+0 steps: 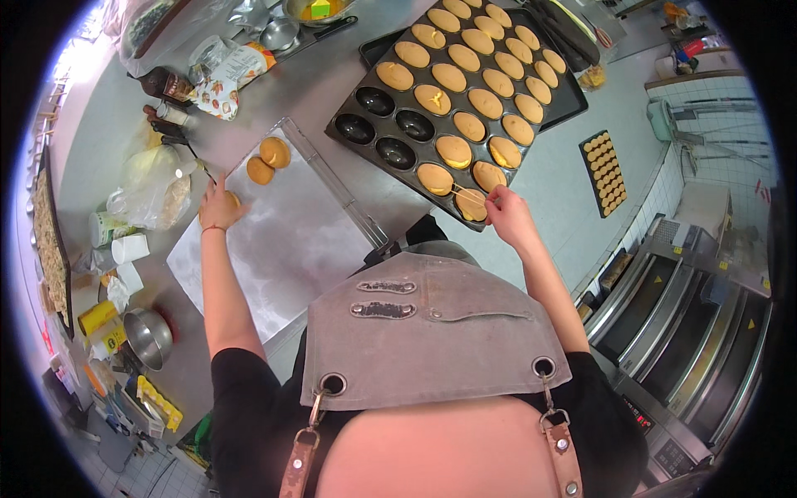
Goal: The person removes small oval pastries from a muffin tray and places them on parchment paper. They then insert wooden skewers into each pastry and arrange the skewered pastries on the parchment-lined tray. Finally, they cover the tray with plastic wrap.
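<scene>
My left hand [219,208] is curled over a small oval cake [233,199] on a paper-lined wire rack or tray [280,249], at its far left side; the hand hides most of that cake. Close by on the same paper lie two browned cakes [274,152]. Thin wooden sticks [466,191] are pinched in my right hand [509,211], their tips at a cake [436,178] near the front corner of a dark moulded baking pan [387,180]. Golden cakes fill most of the pan's oval cavities, some with yellow batter at their edges. Several cavities [395,153] at the left corner hold no cake.
Beneath the moulded pan lies a dark tray [573,103]. Bottles [165,84], plastic bags [149,180] and a steel bowl [147,339] line the worktop's left. On the right, another filled pan [603,174] lies lower down, near a deck oven [672,330].
</scene>
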